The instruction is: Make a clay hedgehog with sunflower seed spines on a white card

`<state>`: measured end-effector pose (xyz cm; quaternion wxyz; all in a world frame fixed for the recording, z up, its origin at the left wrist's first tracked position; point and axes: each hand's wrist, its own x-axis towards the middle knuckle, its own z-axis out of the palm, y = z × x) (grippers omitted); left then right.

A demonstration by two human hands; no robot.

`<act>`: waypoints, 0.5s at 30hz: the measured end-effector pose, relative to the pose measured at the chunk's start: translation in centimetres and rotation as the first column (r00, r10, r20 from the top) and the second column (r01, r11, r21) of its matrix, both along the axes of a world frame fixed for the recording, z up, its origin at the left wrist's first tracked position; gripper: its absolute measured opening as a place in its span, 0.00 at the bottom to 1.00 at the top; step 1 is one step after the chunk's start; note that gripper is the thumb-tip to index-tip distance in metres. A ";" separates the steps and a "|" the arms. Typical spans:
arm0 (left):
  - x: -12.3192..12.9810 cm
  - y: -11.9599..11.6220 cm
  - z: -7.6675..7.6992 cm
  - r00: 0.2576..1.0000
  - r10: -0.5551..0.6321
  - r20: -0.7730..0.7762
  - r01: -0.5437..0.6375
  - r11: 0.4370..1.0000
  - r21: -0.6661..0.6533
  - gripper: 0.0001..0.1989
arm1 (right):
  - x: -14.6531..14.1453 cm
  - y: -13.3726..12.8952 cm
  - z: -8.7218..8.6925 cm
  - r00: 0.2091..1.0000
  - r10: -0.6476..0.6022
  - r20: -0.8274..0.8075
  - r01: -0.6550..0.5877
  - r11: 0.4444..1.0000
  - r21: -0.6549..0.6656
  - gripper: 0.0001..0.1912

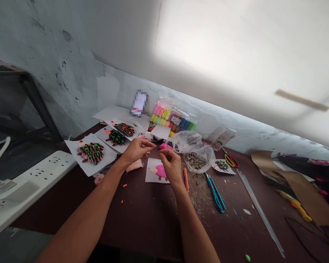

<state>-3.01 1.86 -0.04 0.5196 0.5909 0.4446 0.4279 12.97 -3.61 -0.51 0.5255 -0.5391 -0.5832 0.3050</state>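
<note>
Left hand (139,149) and right hand (172,165) pinched narrow, contents I can't make out; right wrist dipping could dent pink clay animal (160,171) on white square card (150,178).

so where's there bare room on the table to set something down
Best looks the tabletop between your left forearm and right forearm, nearer you than the pink-figure card, bar a few crumbs. Another patch lies between the teal-handled tool and clear sticks, with scraps on it. It's crowded beyond that card: clay pack, bag of seeds, spiky-figure cards.
</note>
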 end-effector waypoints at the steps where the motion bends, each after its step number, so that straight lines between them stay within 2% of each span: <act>1: 0.0 0.0 0.0 1.000 -0.001 -0.024 0.001 1.000 0.001 0.07 | 0.0 0.0 0.0 1.000 0.002 -0.012 -0.002 1.000 -0.003 0.10; 8: 0.2 0.0 -0.6 0.994 -0.032 -0.102 0.038 0.997 0.063 0.10 | 0.2 0.1 0.1 0.999 -0.015 -0.048 0.015 1.000 0.003 0.12; 10: 0.3 0.0 -0.7 0.980 0.002 -0.200 0.020 0.994 0.109 0.09 | 0.2 0.0 0.3 1.000 -0.019 -0.008 0.019 1.000 0.004 0.15; 15: 0.6 -0.5 -0.4 0.819 0.142 -0.555 0.002 0.968 0.250 0.11 | 0.1 -0.2 0.6 0.995 -0.045 0.088 0.043 0.999 0.019 0.22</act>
